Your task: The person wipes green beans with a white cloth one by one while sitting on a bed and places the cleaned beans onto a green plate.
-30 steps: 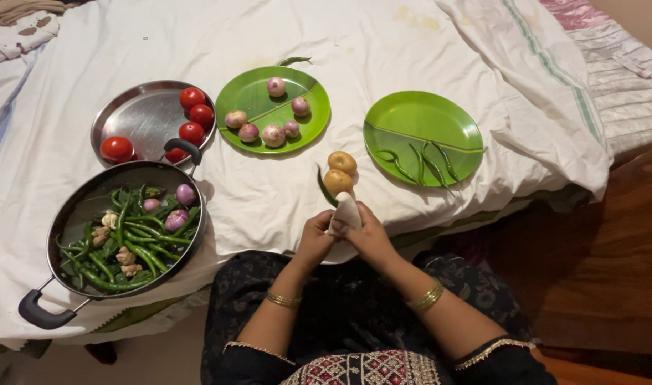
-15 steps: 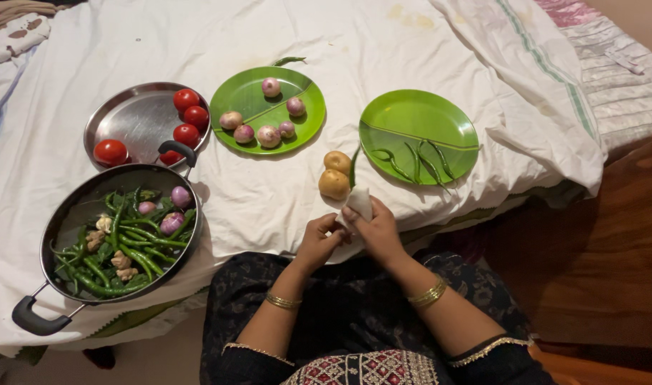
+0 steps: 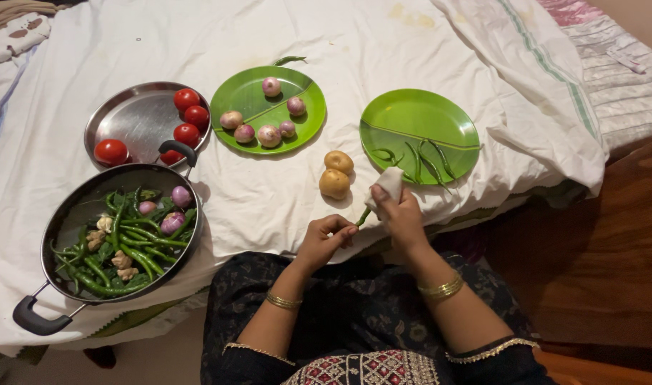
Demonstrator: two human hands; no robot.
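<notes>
Surface: a bed (image 3: 383, 43) under a wrinkled white cotton sheet, brown wooden floor (image 3: 604, 257) alongside.
Materials: glossy round green plastic plate (image 3: 420, 117) with thin chillies; a second green plate (image 3: 249, 100) with small onions; steel tray (image 3: 137, 117); dark pan (image 3: 90, 196).
Hands: right hand (image 3: 401, 214) closed around a white cloth (image 3: 388, 182) and a slim green chilli (image 3: 363, 217); left hand (image 3: 326, 239) loosely curled, pinching nothing.
Change: the right hand has moved toward the chilli plate, the left let go.
</notes>
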